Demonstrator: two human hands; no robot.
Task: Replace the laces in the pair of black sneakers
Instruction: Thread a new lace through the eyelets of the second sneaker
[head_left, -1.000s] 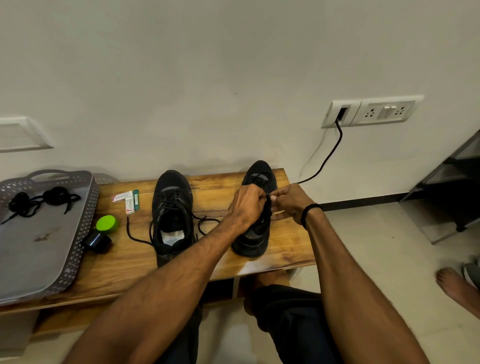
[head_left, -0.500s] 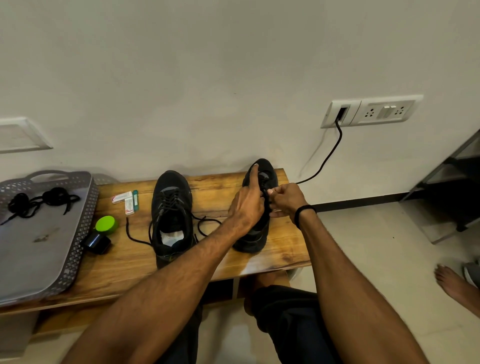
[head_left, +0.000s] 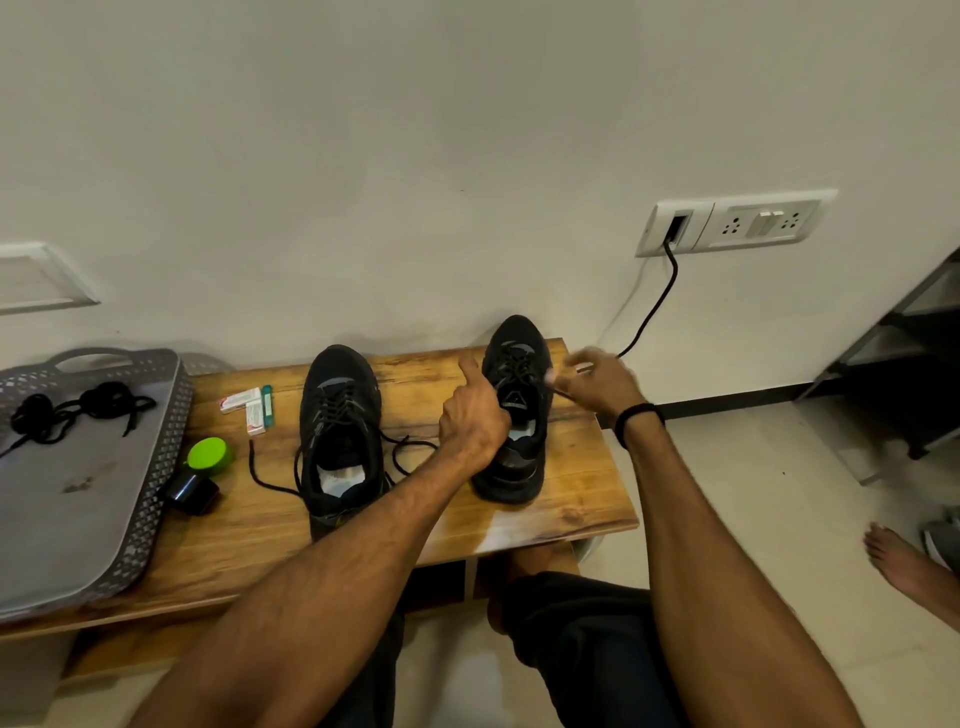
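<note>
On the wooden bench (head_left: 571, 483) by the wall, both black sneakers stand with toes to the wall; left sneaker (head_left: 337, 415) looks threaded, its loose ends (head_left: 260, 473) trailing on the wood; right sneaker (head_left: 514, 343) is the one being worked, eyelet count too dark to read; right hand (head_left: 597, 382) is blurred, fingers pinched together on a thin strand of lace (head_left: 563, 397) drawn out to the shoe's right; left hand (head_left: 472, 421) sits against the shoe's collar, index finger straight toward the toe, other fingers curled, can't tell if they hold anything; bundle of black laces (head_left: 67, 410) lies in the grey tray (head_left: 78, 519) far left, well apart; green-capped item (head_left: 208, 454) and small packets (head_left: 249, 408) lie between tray and left sneaker. Judgement: lace is light, limp and thin, probably stiff only at the tip, so take it near the tip to feed an eyelet and pinch firmly, as it could slip when pulled; sneaker is light and soft-sided and may slide on smooth wood, so steady it at collar or tongue.
</note>
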